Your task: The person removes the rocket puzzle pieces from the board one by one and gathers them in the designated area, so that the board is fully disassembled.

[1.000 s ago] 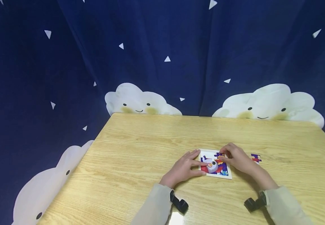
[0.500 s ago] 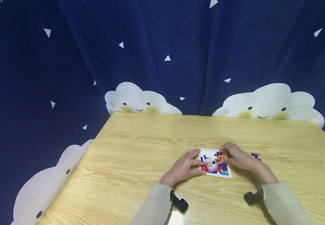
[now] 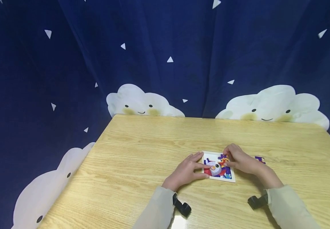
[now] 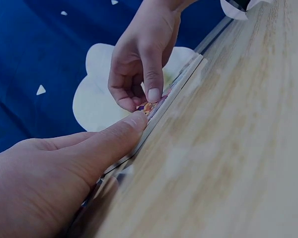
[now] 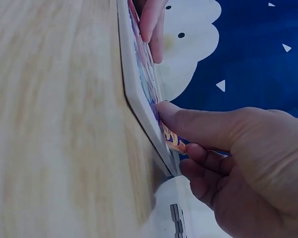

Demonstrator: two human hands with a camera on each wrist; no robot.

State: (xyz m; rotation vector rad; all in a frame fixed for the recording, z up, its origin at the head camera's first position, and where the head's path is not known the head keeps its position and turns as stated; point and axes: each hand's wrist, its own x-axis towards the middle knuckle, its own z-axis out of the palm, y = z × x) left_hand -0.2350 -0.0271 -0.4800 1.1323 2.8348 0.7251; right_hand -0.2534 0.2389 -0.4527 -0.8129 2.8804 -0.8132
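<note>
A small jigsaw puzzle [image 3: 214, 171] in a white frame, with a penguin-like picture, lies on the table. My left hand [image 3: 186, 170] rests on its left side with fingers stretched out, one over the picture and the thumb at the near edge. At the upper right of the puzzle, my right hand [image 3: 240, 160] pinches an orange and purple puzzle piece [image 5: 175, 142] between thumb and fingers. In the right wrist view this piece is tilted up from the frame. The left wrist view shows the left thumb [image 4: 124, 130] touching the frame close to the right fingertips.
Right of the frame lies a loose purple puzzle piece [image 3: 259, 159], partly behind the right wrist. The wooden table [image 3: 142, 143] reaches back to a dark blue curtain [image 3: 153, 47] with white clouds. Each wrist wears a black camera mount.
My right hand has shifted slightly at the puzzle's upper right, its wrist now covering more of the loose piece. The left hand and frame have stayed put.
</note>
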